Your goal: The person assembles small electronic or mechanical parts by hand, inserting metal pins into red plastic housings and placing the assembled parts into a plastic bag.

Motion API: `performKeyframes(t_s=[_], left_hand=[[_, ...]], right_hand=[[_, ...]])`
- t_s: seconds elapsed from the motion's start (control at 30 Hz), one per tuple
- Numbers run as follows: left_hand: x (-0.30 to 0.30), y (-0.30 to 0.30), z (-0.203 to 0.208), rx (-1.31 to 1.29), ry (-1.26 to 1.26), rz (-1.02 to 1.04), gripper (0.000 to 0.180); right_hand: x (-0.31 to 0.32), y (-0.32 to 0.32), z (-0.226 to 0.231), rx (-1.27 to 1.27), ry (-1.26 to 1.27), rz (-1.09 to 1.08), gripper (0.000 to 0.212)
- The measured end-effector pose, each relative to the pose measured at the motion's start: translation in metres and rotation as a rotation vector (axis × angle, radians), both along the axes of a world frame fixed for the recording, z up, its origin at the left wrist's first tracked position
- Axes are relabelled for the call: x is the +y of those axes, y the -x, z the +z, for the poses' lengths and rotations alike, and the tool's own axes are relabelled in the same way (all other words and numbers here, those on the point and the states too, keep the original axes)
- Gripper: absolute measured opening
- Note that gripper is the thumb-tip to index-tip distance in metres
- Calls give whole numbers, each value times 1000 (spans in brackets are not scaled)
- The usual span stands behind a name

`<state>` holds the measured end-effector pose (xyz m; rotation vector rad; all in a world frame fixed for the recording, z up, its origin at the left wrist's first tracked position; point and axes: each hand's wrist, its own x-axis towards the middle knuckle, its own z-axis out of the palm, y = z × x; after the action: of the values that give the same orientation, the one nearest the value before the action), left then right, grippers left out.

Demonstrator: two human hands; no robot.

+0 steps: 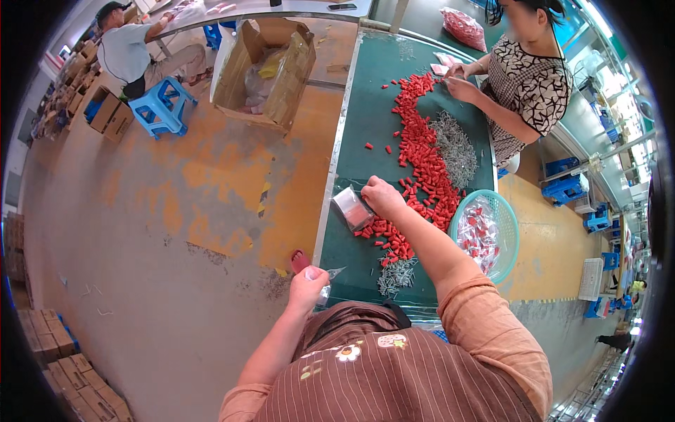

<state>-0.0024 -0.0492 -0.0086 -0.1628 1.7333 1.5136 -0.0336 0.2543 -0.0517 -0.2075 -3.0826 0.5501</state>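
Note:
My left hand (309, 287) is closed at the near left edge of the green-topped table, gripping a small clear plastic bag (324, 294). Over the table, my right hand (383, 197) has its fingertips drawn together beside a stack of small clear bags (351, 208) with white and pink showing. Whatever those fingertips pinch, if anything, is too small to make out. Red plastic wall plugs (422, 151) lie in a long heap just beyond and beside that hand. Grey metal screws form a large pile (455, 149) to their right and a smaller pile (397, 276) nearer me.
A turquoise basket (517, 239) of filled clear bags stands at the table's right edge. Across the table, a person (527, 77) handles small packets. Left of the table are an open carton (299, 88) and a blue stool (162, 107); another person sits at the far left.

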Motion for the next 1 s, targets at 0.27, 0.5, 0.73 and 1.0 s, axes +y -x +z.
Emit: performKeyframes(t_s=[0.27,0.5,0.73,1.0], left_hand=[[16,0,5,-27,70,-32,7],[38,10,6,196,149,-106,8],[62,6,-8,271,127,-276,7],[78,-19,9,359,73,-361,7]], right_hand=[[1,6,3,-113,-86,-200,14],[-10,-19,39,-31,351,-344,14],[-86,-98,113,96,810,-72,14],[-90,-133,111,161,467,-99,9]])
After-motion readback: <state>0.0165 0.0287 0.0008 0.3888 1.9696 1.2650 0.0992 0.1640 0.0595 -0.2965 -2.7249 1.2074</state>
